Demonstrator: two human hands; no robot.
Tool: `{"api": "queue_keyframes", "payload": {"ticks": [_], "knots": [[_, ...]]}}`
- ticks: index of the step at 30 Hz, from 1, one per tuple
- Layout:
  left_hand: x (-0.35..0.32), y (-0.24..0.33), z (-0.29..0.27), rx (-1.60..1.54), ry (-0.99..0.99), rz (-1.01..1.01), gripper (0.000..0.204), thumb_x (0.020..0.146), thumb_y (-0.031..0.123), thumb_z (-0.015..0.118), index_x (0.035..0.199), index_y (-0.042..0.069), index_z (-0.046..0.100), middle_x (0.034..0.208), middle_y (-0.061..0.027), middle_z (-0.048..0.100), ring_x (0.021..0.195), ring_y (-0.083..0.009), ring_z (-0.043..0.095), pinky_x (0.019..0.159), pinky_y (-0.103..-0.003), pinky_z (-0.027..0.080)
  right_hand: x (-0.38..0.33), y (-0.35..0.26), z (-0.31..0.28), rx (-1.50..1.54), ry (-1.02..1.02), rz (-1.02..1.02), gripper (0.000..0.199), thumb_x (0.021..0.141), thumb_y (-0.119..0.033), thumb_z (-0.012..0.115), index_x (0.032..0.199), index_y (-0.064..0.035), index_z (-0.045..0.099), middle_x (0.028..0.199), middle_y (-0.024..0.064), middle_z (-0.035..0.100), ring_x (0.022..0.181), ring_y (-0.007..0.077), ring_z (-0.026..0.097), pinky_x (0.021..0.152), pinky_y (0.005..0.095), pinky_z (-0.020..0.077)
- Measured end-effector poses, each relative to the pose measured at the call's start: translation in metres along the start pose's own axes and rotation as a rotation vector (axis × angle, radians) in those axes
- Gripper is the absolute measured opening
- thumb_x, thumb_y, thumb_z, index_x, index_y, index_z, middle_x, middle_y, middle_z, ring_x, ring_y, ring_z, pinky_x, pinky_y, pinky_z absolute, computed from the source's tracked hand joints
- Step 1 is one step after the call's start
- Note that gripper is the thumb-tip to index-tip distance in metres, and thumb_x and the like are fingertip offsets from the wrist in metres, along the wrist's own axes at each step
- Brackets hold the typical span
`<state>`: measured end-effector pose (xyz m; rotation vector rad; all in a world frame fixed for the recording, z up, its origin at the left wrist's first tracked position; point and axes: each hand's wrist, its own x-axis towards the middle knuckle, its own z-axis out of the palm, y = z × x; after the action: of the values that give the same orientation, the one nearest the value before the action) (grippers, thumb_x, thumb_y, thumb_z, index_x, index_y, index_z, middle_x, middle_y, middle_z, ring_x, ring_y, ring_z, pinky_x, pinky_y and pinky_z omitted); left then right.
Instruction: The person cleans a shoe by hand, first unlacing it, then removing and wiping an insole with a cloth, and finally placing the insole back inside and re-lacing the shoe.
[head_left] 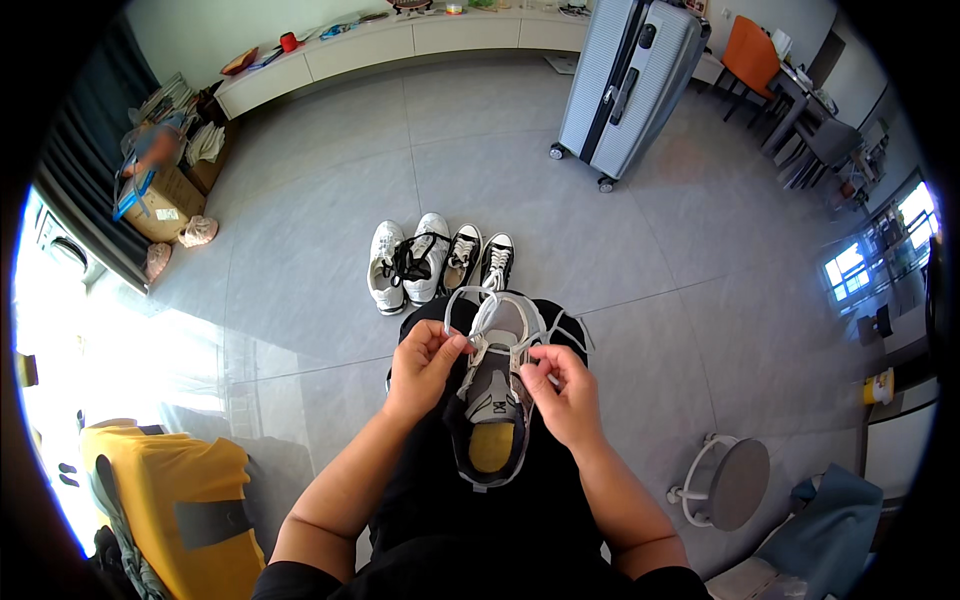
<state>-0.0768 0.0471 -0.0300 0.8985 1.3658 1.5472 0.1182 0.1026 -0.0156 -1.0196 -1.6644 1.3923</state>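
Note:
A grey and black sneaker (490, 400) rests on my lap, its toe pointing away and its yellow insole showing at the heel. Its light grey shoelace (462, 292) is loose, looping up on the left and trailing off on the right over my dark trousers. My left hand (425, 365) is closed, thumb and forefinger pinching the lace by the left eyelets. On the opposite side, my right hand (562, 390) has its fingertips pinched at the lace along the right eyelet edge; the exact grip is partly hidden.
Ahead of my knees stand a white pair of shoes (425, 255) and a black-and-white pair of canvas sneakers (480, 255). A silver suitcase (630, 90) is farther off. A round stool (738, 485) sits at right, a yellow-covered seat (185, 490) at left. Cardboard boxes (165, 205) lie by the curtain.

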Motion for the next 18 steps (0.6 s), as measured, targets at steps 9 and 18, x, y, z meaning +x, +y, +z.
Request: {"api": "queue_keyframes", "payload": {"ticks": [9, 18], "knots": [[0.037, 0.062, -0.021, 0.517, 0.304, 0.345, 0.016, 0.089, 0.01, 0.062, 0.103, 0.001, 0.062, 0.083, -0.0061, 0.066, 0.065, -0.0062, 0.056, 0.058, -0.023, 0.044, 0.047, -0.043, -0.025, 0.1, 0.118, -0.243, 0.036, 0.084, 0.004, 0.06, 0.12, 0.0004, 0.058, 0.099, 0.0077, 0.062, 0.086, 0.0109, 0.06, 0.077, 0.0248, 0.0509], [0.101, 0.301, 0.028, 0.222, -0.125, 0.698, 0.029, 0.096, 0.024, 0.05, 0.111, 0.001, 0.06, 0.062, -0.0004, 0.051, 0.053, -0.0067, 0.042, 0.051, -0.021, 0.032, 0.113, -0.267, -0.032, 0.055, 0.084, -0.66, 0.023, 0.09, -0.012, 0.062, 0.108, 0.0029, 0.065, 0.094, 0.0115, 0.068, 0.075, 0.0137, 0.065, 0.069, 0.0257, 0.0542]]}}
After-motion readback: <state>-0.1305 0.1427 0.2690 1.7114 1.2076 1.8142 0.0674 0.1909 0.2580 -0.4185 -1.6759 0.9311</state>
